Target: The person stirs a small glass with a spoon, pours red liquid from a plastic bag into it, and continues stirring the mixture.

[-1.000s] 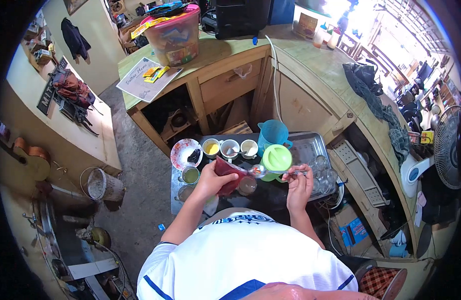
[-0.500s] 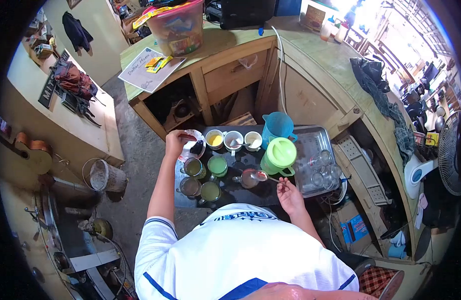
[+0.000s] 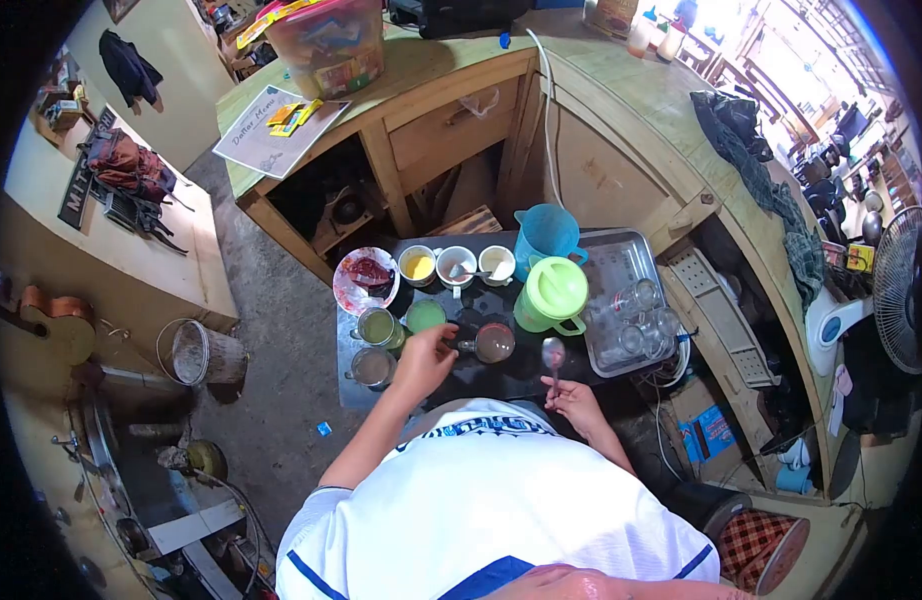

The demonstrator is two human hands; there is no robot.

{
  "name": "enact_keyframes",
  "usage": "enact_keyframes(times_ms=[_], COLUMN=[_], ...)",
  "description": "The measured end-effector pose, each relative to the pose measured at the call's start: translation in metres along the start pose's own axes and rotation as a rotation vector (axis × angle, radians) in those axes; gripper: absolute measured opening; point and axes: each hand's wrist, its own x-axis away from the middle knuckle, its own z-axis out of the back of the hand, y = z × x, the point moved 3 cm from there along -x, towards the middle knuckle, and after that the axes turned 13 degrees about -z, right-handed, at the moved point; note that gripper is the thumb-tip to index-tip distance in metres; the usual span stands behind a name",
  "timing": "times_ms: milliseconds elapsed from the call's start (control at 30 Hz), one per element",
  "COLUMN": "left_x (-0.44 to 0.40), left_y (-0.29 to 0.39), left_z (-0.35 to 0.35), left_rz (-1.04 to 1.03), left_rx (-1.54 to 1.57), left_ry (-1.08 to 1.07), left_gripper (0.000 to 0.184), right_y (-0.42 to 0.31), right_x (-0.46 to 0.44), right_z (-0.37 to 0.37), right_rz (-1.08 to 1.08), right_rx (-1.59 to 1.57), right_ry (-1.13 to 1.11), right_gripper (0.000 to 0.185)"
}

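My right hand [image 3: 575, 402] grips a metal spoon [image 3: 553, 356], its bowl pointing away from me, beside a glass mug [image 3: 495, 343] with a reddish rim and cloudy drink. My left hand [image 3: 428, 360], fingers loosely bent and apart, is by that mug's handle; I cannot tell whether it touches. Close to it stand a mug of green liquid [image 3: 426, 316], a glass mug of greenish drink [image 3: 379, 328] and a greyish mug [image 3: 372, 367]. Another mug is hidden under the left hand. A patterned bowl [image 3: 348, 294] holds something dark red and glossy.
White cups with yellow [image 3: 417, 264], spooned [image 3: 456, 265] and pale contents [image 3: 497, 263] line the back. A blue pitcher [image 3: 547, 238], a green lidded pitcher [image 3: 555, 294] and a metal tray [image 3: 615, 361] with upturned glasses stand right. A wooden counter [image 3: 451, 85] curves behind.
My left hand has left the patterned bowl and come right, towards the reddish-rimmed mug. The spoon in my right hand has moved away from that mug and turned forward. The view has shifted slightly.
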Motion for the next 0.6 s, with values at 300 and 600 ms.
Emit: enact_keyframes(times_ms=[300,600], left_x=[-0.008,-0.010], left_y=[-0.026,-0.044], left_z=[-0.046,-0.058], left_rz=[-0.015,-0.049], left_rx=[-0.485,-0.630], left_ry=[-0.182,-0.129], left_gripper=[0.038,0.010], right_y=[-0.016,-0.013], right_x=[-0.031,-0.014], right_z=[-0.017,-0.030], right_rz=[0.585,0.637], right_rx=[0.847,1.010], right_ry=[0.705,0.763], right_gripper=[0.016,0.015])
